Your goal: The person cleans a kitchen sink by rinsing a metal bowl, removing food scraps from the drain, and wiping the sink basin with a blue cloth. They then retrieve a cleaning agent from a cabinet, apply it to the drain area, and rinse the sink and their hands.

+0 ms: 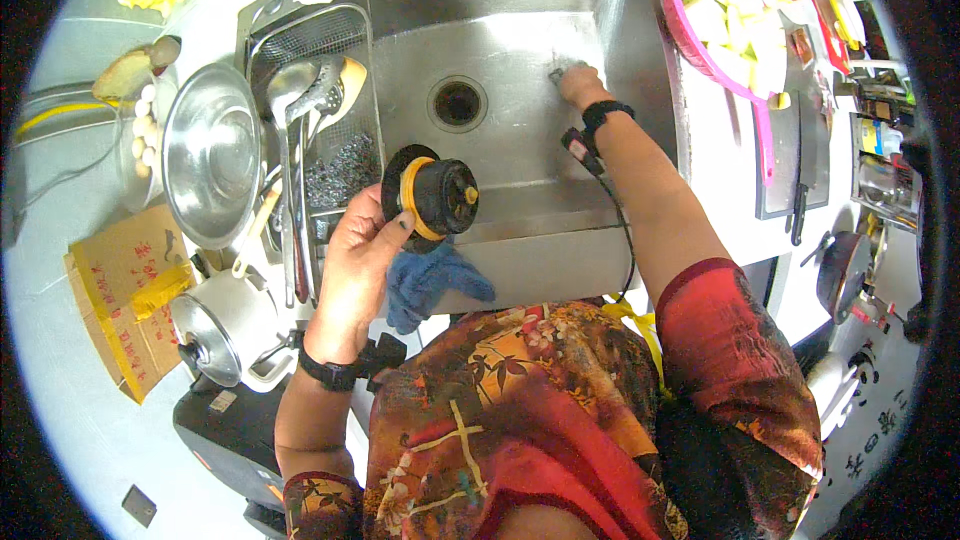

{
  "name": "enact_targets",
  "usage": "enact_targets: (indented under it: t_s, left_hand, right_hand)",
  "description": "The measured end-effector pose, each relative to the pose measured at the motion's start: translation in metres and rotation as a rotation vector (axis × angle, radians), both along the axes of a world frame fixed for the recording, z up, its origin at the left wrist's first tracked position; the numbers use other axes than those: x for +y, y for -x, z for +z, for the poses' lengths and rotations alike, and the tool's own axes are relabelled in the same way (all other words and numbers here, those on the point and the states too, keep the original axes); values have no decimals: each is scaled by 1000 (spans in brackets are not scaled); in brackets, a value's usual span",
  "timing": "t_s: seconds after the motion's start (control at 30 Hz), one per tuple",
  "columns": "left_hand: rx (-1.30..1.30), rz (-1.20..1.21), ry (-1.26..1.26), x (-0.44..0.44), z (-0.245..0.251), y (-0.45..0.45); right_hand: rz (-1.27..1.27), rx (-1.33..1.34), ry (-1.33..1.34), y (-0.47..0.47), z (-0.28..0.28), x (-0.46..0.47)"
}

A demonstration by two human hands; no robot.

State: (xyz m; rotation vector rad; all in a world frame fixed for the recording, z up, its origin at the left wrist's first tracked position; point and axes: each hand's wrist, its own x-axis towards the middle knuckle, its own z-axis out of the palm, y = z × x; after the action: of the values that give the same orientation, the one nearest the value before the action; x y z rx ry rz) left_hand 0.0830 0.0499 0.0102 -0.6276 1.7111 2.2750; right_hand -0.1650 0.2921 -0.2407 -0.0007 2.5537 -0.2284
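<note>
My left hand (364, 240) holds a round black part (454, 199) with a yellow ring, a wide black flange and a yellow centre, above the front edge of the steel sink (510, 142). Which appliance or fitting it belongs to, I cannot tell. My right hand (583, 84) is down in the basin near its right wall, fingers curled. A small dark item (556, 76) sticks out at its fingertips, too small to name. Water (611, 7) streams down close behind that hand. Left of centre is the round drain (457, 103). A blue cloth (435, 281) hangs over the sink's front edge.
Left of the basin, a wire basket (360, 82) holds ladles (289, 90); a steel bowl (212, 154) and lidded pot (221, 326) stand beyond. At right are a pink colander (686, 30) of cut pale pieces and a knife (801, 195) on a board (776, 157).
</note>
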Motion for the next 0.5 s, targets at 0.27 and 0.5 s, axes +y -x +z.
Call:
enact_targets:
  t_s: [0.27, 0.5]
  left_hand:
    - [-6, 103, 58, -18, 12, -9]
    - [9, 204, 58, -47, 25, -34]
  right_hand:
    - [0, 227, 11, 5, -2, -108]
    - [315, 409, 123, 6, -22, -209]
